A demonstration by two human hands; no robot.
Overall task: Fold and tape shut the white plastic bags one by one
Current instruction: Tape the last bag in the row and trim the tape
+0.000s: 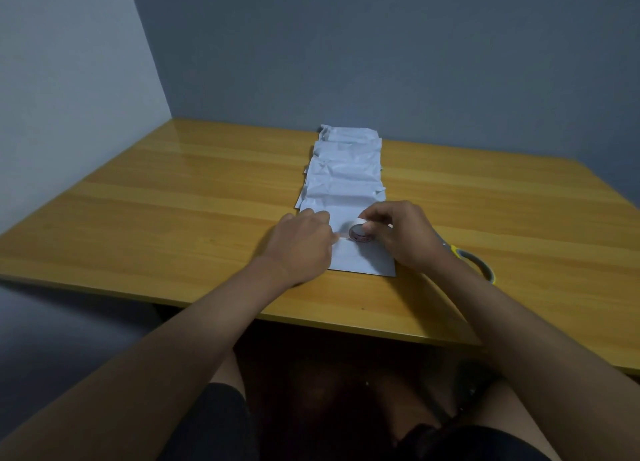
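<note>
A row of white plastic bags (341, 180) runs away from me down the middle of the wooden table (173, 197), overlapping one another. The nearest bag (363, 258) lies flat in front of me. My right hand (403, 237) holds a small roll of clear tape (360, 233) upright on this bag. My left hand (304, 244) presses on the bag's left side, fingertips on the strip of tape pulled out from the roll.
Scissors with grey and yellow handles (479, 264) lie on the table just right of my right wrist, partly hidden by it. Grey walls close the table's far and left sides. My knees are below the near edge.
</note>
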